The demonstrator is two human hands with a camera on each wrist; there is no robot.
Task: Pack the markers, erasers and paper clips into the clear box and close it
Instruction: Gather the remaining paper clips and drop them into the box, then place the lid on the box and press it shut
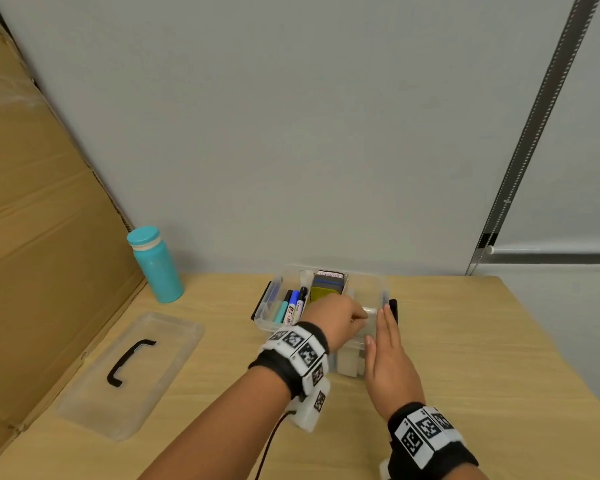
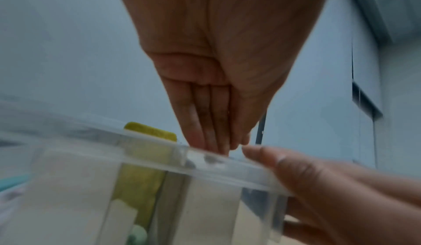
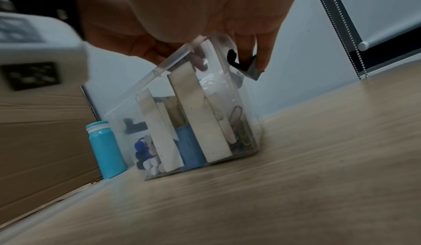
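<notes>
Clear box (image 1: 373,315) stood open on the worktop (image 1: 465,341) near the wall, its lid (image 1: 129,372) lying well apart to my left with the black handle (image 1: 130,362) uppermost. Markers (image 1: 293,306) lay in the left compartment and erasers (image 1: 328,284) stood in the middle one; the right wrist view showed coloured paper clips (image 3: 241,137) at the bottom of the right-hand compartment. My left hand (image 1: 340,318) reached over the near rim with fingers curled; whether they held anything I could not tell. My right hand (image 1: 388,358) was flat, fingers straight and together, pressed against the right end wall, fingertips touching the black latch (image 1: 394,311) there. In my judgement the packing step was at or near its end, with the box being steadied or squared; no loose stationery showed on the worktop. The closing step was not yet done. The next move called for clearing both hands from the rim, fetching the lid from the left, seating it square over the box, then snapping the end latches. A teal bottle (image 1: 156,265) stood beside the cardboard (image 1: 42,220), clear of the work.
</notes>
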